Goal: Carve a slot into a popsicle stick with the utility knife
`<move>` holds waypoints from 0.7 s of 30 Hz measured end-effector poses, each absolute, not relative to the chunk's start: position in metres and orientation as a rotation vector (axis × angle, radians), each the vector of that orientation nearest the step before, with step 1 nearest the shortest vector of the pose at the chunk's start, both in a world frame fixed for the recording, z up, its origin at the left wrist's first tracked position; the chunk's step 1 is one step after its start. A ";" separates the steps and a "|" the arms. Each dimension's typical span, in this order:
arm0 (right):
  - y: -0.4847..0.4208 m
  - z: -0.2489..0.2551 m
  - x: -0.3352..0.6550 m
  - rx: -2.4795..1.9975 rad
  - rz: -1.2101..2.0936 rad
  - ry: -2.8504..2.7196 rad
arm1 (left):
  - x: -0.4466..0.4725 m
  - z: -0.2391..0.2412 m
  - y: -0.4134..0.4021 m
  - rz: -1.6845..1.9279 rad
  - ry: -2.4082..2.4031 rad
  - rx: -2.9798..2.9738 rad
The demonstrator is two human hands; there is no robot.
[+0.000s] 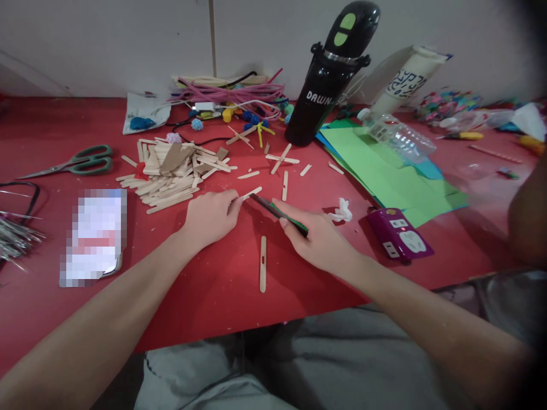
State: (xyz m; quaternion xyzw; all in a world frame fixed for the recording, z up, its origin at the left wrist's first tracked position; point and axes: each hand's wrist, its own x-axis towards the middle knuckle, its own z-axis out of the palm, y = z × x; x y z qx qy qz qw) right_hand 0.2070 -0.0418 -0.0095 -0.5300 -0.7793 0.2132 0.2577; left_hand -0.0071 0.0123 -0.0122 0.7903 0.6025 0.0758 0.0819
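Pinched in my left hand (213,216) is a wooden craft stick (253,193), its free end pointing right. My right hand (314,236) closes around a black and green utility knife (290,221), whose tip meets or lies just over the stick; I cannot tell which. Below the hands, a craft stick with a slot cut in its middle (263,265) lies on the red table (205,307). Another notched stick (285,185) rests just beyond them. A heap of craft sticks (171,171) spreads behind my left hand.
Green-handled scissors (89,160) and a phone (94,236) are on the left. A black DAWN bottle (314,85) stands at the back, beside green paper sheets (380,165) under a clear plastic bottle (405,139). A purple power socket box (397,234) sits right of my right hand.
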 end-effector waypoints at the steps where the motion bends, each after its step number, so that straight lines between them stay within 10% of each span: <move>1: -0.041 -0.009 0.206 -1.437 0.571 -2.118 | -0.007 -0.012 0.012 0.227 1.801 2.359; 21: -0.042 -0.008 0.207 -1.480 0.584 -2.088 | -0.007 -0.011 0.012 0.225 1.802 2.353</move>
